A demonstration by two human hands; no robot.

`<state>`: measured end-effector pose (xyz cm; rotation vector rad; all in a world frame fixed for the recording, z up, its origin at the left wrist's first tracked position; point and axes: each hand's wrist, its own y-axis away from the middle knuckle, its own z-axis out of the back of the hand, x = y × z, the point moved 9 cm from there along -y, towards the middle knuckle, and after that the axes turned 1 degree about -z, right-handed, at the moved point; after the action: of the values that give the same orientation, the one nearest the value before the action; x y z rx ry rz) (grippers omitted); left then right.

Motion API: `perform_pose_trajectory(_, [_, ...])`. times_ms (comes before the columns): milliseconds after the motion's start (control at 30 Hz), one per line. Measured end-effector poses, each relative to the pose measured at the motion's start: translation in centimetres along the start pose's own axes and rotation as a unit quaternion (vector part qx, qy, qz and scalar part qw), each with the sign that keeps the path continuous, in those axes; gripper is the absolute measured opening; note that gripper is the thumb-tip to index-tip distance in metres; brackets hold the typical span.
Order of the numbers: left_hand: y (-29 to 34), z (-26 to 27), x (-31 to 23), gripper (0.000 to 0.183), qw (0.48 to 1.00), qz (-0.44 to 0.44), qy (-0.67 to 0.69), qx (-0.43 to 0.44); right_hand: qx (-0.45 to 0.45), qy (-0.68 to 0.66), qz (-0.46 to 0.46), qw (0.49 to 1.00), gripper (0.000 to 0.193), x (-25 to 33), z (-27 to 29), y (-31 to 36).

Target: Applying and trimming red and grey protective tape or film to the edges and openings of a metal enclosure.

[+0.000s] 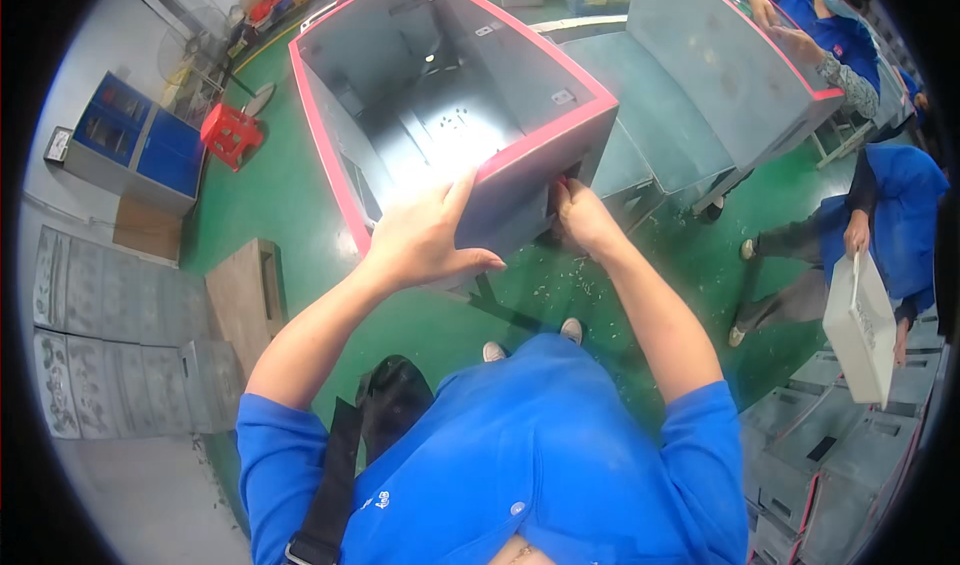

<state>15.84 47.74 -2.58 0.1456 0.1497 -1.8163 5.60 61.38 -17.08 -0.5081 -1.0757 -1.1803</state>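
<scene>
Beyond the blue shirt [520,455], spreads the left hand [425,230] wide on the near rim [540,145] of a red-edged grey box [510,202], ahead above green floor [275,190]. Curls the right hand [588,219] at a dark opening [552,200] in its near wall; cannot tell whether gripping anything.

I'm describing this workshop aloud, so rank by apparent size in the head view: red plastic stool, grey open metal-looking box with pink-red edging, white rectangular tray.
1. Grey open metal-looking box with pink-red edging
2. White rectangular tray
3. Red plastic stool

Apparent size only.
</scene>
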Motion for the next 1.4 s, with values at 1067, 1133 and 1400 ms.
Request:
perform_pose_trajectory(1067, [-0.6, 0.8, -0.7, 0.099, 0.999, 0.017, -0.04, -0.003, 0.307, -0.675, -0.237, 0.628, 0.036, 1.8, -4.7, 5.0])
perform_pose_trajectory(1133, [-0.6, 0.8, -0.8, 0.099, 0.999, 0.017, -0.042, -0.001, 0.306, -0.696, -0.249, 0.6, 0.036, 2.0, -4.7, 5.2])
perform_pose_trajectory(1400, [-0.3, 0.7, -0.8, 0.1, 0.999, 0.018, -0.039, 0.008, 0.2, -0.703, -0.268, 0.627, 0.029, -2.1, -5.2, 4.6])
